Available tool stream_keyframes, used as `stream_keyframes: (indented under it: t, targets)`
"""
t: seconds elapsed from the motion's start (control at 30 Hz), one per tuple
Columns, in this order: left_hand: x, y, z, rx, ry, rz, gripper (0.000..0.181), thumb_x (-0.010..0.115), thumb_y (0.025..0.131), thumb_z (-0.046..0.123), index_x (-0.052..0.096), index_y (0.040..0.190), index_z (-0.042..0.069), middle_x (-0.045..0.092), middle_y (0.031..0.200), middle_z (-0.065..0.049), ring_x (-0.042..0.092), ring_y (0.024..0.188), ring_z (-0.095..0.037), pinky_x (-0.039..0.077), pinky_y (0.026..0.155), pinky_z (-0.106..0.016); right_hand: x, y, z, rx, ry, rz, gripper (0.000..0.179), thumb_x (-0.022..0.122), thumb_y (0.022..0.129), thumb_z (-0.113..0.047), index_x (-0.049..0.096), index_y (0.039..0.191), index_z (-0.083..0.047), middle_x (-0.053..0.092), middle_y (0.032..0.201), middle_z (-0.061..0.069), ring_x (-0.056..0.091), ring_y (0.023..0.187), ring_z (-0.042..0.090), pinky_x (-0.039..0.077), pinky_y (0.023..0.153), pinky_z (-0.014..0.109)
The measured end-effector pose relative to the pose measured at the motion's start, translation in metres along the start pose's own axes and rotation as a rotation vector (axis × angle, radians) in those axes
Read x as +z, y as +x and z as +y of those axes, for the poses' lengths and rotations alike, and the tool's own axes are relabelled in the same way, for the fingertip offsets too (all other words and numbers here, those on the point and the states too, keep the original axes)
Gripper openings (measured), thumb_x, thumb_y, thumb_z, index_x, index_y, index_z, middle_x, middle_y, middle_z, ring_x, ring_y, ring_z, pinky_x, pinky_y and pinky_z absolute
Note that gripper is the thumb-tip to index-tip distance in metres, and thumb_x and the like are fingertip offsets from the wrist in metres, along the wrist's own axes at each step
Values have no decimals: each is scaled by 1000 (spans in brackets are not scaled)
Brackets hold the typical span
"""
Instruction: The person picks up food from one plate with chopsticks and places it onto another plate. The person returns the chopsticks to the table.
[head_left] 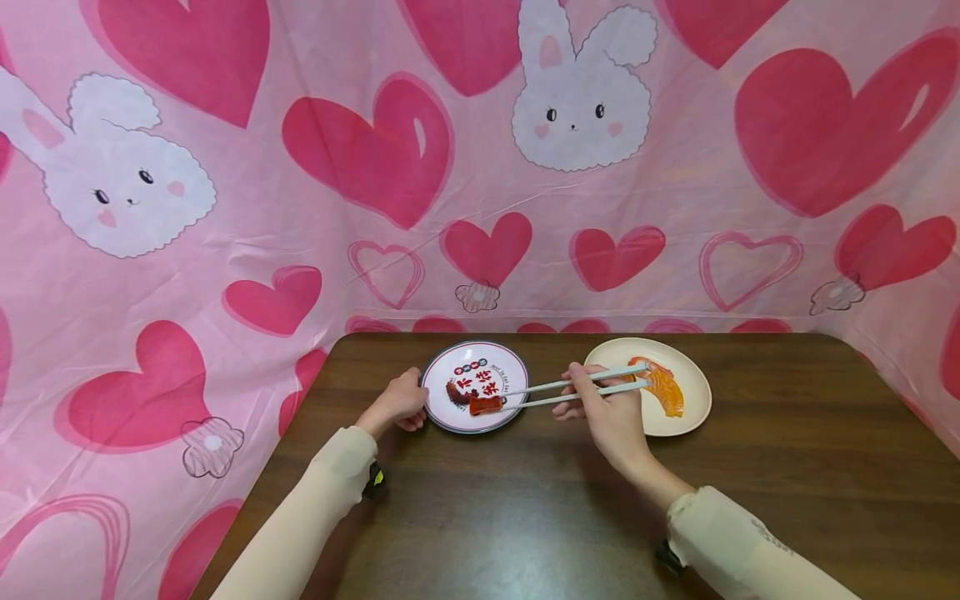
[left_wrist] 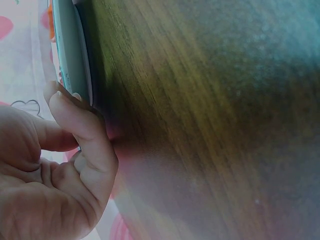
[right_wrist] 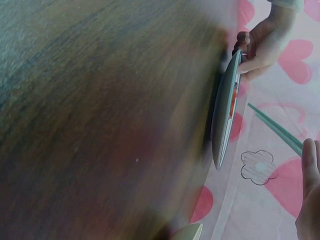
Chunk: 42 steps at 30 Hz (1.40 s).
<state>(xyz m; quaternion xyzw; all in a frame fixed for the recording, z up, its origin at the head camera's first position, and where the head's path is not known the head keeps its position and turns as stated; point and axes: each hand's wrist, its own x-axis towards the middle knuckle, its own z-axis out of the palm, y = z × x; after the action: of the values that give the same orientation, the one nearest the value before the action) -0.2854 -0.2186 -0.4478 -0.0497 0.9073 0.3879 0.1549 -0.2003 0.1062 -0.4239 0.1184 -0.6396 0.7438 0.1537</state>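
Note:
My left hand [head_left: 403,402] grips the left rim of a round white plate [head_left: 446,367] with red lettering and a dark edge. In the left wrist view its thumb and fingers meet at the plate's edge. On this plate lie a dark reddish curled food piece [head_left: 454,393] and a red-orange block-shaped piece [head_left: 484,406]. My right hand [head_left: 609,412] holds a pair of pale chopsticks [head_left: 551,387], spread slightly, tips pointing left. Those tips overlap the right end of the red-orange piece in the head view. From the right wrist, the chopsticks [right_wrist: 277,129] show above the plate's face.
A cream oval plate [head_left: 693,417] stands behind and right of my right hand. Orange striped slices [head_left: 663,387] lie on it, partly behind the chopsticks' rear ends. Both plates stand near the back of the brown wooden table [head_left: 510,508], before a pink heart-and-rabbit cloth [head_left: 480,192].

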Motion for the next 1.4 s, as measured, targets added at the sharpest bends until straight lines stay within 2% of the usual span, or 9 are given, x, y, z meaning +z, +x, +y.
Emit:
stream_keyframes:
  t: [0.17, 0.43, 0.7, 0.93, 1.17, 1.3, 1.4]
  targets:
    - [0, 0, 0, -1, -7, 0, 50, 48, 107, 11, 35, 153, -5, 62, 72, -17, 56, 50, -18, 54, 45, -29, -2, -1, -2, 15, 8, 15, 27, 62, 107, -12, 68, 104, 14, 59, 84, 37, 72, 58, 28, 62, 59, 46]
    - [0, 0, 0, -2, 0, -3, 51, 49, 108, 11, 35, 154, -5, 61, 74, -17, 56, 50, -19, 54, 45, -29, -6, -2, -3, -4, 2, 54, 24, 64, 106, -11, 68, 102, 12, 67, 78, 17, 73, 58, 30, 62, 59, 45]
    - [-1, 0, 0, -4, 2, -5, 53, 49, 108, 12, 33, 155, -5, 61, 74, -17, 56, 51, -18, 54, 45, -29, -16, -2, -6, -36, 1, 89, 25, 64, 105, -8, 66, 101, 16, 64, 78, 25, 72, 56, 28, 61, 57, 43]
    - [-1, 0, 0, -6, -9, -9, 53, 49, 108, 12, 33, 155, -5, 61, 74, -17, 56, 51, -18, 54, 45, -29, -28, -1, -9, -75, 4, 99, 27, 64, 106, -9, 64, 98, 17, 70, 76, 16, 73, 56, 28, 61, 55, 42]
    - [-1, -1, 1, -10, -4, -6, 53, 50, 108, 13, 33, 155, -5, 61, 74, -17, 56, 51, -19, 54, 46, -29, -39, 1, -11, -82, 8, 135, 33, 65, 106, -11, 62, 95, 21, 65, 75, 28, 72, 54, 29, 60, 53, 43]
    - [0, -2, 1, -9, -6, -5, 51, 50, 108, 12, 35, 153, -5, 61, 74, -17, 56, 50, -19, 54, 45, -29, -46, 1, -12, -69, 6, 151, 33, 64, 106, -10, 64, 97, 21, 70, 76, 21, 72, 54, 28, 60, 53, 42]
    - [0, -3, 2, -3, -7, -4, 49, 49, 108, 12, 35, 152, -6, 61, 73, -17, 56, 50, -18, 54, 45, -29, -52, 2, -13, -79, 1, 156, 29, 63, 106, -8, 67, 98, 19, 73, 79, 21, 72, 54, 29, 60, 54, 42]
